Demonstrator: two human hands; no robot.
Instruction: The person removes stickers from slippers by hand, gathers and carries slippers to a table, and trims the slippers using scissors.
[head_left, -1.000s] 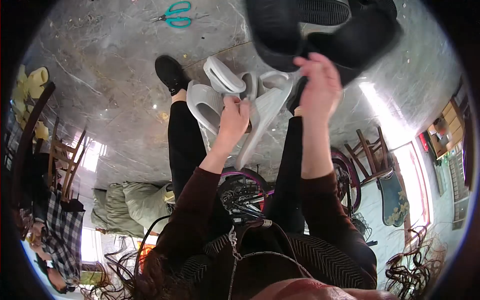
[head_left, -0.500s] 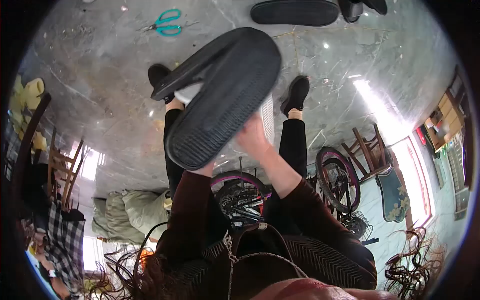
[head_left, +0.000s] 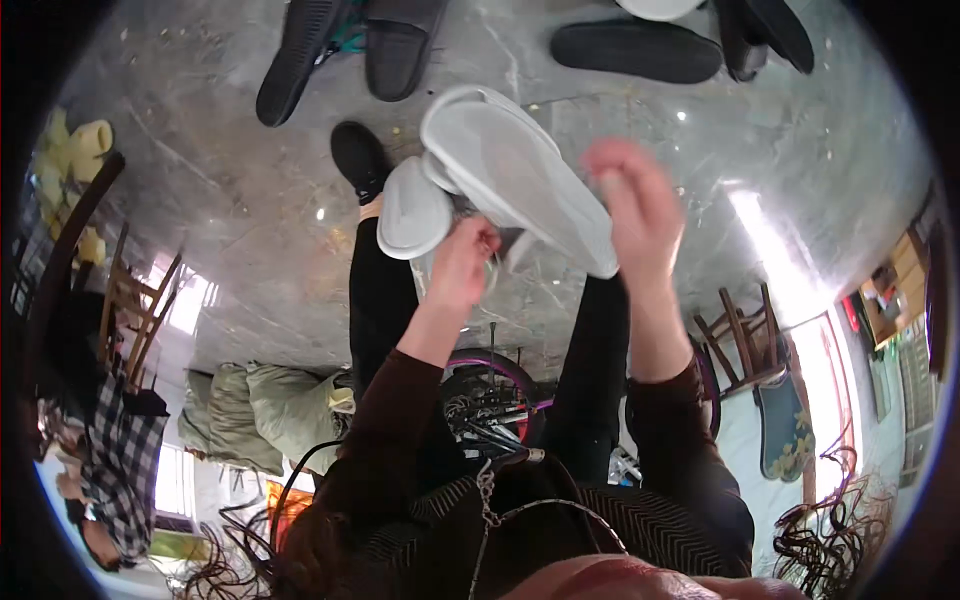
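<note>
Two white slippers are in front of me, soles up or down I cannot tell: a long white slipper (head_left: 520, 170) slants down to the right, and a shorter-looking white slipper (head_left: 413, 210) lies left of it. My left hand (head_left: 465, 262) is at their near edge between the two, fingers curled closed around something too small to make out; a pale strip shows beside it. My right hand (head_left: 642, 210) is raised just right of the long slipper, its fingers smeared by motion. What bears the slippers is hidden.
A black slipper (head_left: 405, 50) and another black slipper (head_left: 300, 60) lie at the far left, partly over teal-handled scissors (head_left: 350, 35). A black sole (head_left: 635, 52) lies farther right. A bicycle (head_left: 490, 400) stands beneath me, with a wooden chair (head_left: 742, 340) to the right.
The black slipper pair has left my hands, and black slippers now lie at the far left by the scissors. The white slippers are uncovered. My right hand has moved up and right.
</note>
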